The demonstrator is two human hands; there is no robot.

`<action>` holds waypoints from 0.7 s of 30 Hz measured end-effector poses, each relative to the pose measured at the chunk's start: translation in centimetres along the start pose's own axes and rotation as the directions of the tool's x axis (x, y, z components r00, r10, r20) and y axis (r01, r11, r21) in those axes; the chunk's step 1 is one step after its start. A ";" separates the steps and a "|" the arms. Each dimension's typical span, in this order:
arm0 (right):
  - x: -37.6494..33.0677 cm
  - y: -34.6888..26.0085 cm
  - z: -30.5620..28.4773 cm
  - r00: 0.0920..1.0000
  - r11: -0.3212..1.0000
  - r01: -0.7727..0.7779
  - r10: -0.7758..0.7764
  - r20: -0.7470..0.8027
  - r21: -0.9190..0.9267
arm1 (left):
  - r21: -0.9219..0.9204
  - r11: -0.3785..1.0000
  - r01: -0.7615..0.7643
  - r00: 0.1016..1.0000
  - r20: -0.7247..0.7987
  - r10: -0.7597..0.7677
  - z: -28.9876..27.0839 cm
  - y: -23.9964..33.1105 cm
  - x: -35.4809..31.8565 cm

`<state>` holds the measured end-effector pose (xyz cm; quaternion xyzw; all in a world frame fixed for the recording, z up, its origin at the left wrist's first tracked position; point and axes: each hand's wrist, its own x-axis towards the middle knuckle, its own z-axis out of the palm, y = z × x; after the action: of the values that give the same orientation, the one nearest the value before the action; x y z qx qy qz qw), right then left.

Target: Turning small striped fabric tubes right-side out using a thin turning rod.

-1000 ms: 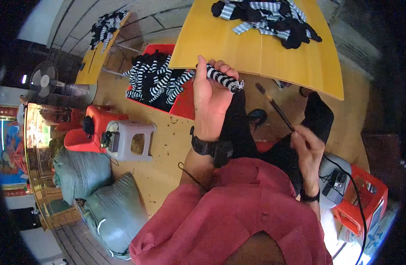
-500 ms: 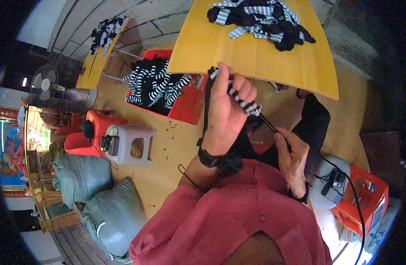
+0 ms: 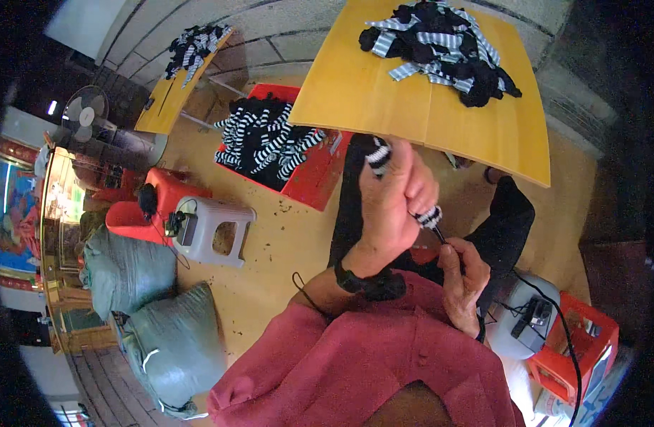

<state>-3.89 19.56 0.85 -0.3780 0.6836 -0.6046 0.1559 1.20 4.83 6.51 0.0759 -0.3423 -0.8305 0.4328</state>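
My left hand is closed around a black-and-white striped sock, whose two ends stick out above and below my fist. Just below it, my right hand pinches a thin dark tool whose tip meets the sock's lower end. Both hands are over my lap, in front of a yellow table that carries a heap of black and striped socks.
A red crate full of striped socks stands on the floor to the left, next to a grey stool and a red stool. Green sacks lie lower left. A second yellow table with socks is far left; a red crate sits right.
My left hand with the sock has come down and right toward my right hand. The right hand has risen, and its tool now touches the sock's end.
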 end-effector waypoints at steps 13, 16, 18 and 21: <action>-0.4 -1.4 0.8 0.974 0.871 -0.155 0.213 -0.074 0.467 | -0.091 0.994 0.060 0.992 0.113 -0.050 1.9 -2.0 -3.1; 0.1 -2.2 0.9 0.979 0.832 -0.127 0.194 -0.068 0.540 | -0.124 0.991 0.051 0.990 0.134 -0.034 2.0 -1.6 -3.3; 0.2 -2.1 0.8 0.984 0.838 -0.112 0.169 -0.060 0.534 | -0.094 0.994 0.047 0.985 0.169 -0.031 1.8 -1.1 -3.1; 0.3 -1.2 0.1 0.999 0.954 -0.045 0.051 -0.013 0.296 | 0.113 0.988 -0.102 0.966 0.249 0.071 2.1 0.4 -1.6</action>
<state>-3.63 19.24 2.05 -0.3274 0.5959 -0.7000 0.2183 1.58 6.96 8.06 -0.0152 -0.4472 -0.7908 0.4176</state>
